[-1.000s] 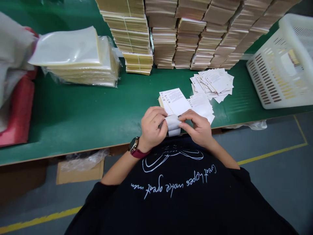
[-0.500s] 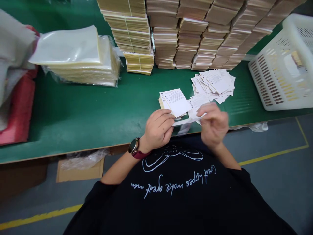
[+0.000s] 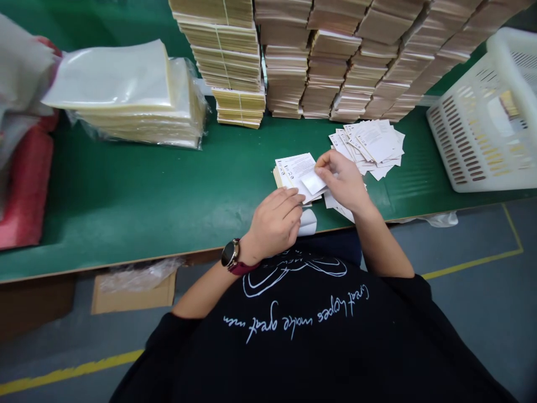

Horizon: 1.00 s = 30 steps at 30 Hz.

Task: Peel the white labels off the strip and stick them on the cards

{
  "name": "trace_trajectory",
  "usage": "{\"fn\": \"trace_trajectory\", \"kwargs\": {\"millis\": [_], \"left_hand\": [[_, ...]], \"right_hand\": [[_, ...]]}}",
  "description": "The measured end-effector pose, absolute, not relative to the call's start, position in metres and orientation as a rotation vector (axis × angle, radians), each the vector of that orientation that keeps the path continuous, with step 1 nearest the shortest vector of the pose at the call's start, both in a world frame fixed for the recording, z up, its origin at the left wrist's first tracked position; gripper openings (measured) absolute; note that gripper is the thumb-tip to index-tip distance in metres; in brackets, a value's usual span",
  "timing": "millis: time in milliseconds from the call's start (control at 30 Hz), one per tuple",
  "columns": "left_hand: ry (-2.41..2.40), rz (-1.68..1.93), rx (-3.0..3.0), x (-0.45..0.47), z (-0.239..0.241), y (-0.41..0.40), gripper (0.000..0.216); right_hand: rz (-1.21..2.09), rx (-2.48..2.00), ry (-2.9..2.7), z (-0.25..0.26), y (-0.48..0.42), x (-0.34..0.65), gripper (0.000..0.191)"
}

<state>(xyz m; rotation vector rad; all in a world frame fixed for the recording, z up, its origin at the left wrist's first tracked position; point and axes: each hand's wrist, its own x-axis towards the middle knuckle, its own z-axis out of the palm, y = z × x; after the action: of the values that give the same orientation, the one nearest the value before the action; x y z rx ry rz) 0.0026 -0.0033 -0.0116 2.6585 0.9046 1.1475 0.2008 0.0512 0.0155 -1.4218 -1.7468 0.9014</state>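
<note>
Left hand (image 3: 274, 220): fingertips on card stack (image 3: 294, 168) at its 1 o'clock, likely steadying it; can't tell if that grip holds anything underneath. Right hand (image 3: 342, 178): grip pinches white slip (image 3: 313, 183) by the corner over the stack, presumably keeping its face clear.

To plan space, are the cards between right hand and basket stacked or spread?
Spread: the cards overlap loosely, corners jutting at different angles.

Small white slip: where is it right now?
Head view, just right of centre: the small white slip is pinched in the right hand, over the stack of printed cards.
</note>
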Motion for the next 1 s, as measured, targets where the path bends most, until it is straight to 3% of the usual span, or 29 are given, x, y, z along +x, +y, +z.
{"fn": "trace_trajectory", "kwargs": {"millis": [533, 700, 1000], "left_hand": [[0.911, 1.118, 2.699, 0.003, -0.010, -0.003, 0.013], [0.911, 1.113, 2.704, 0.003, -0.012, -0.003, 0.014], [0.934, 0.955, 2.774, 0.006, -0.007, -0.003, 0.013]], "right_hand": [[0.433, -1.643, -2.029, 0.016, 0.040, 0.187, 0.011], [0.109, -1.897, -2.095, 0.018, 0.040, 0.186, 0.031], [0.439, -1.712, -1.880, 0.015, 0.039, 0.191, 0.021]]}}
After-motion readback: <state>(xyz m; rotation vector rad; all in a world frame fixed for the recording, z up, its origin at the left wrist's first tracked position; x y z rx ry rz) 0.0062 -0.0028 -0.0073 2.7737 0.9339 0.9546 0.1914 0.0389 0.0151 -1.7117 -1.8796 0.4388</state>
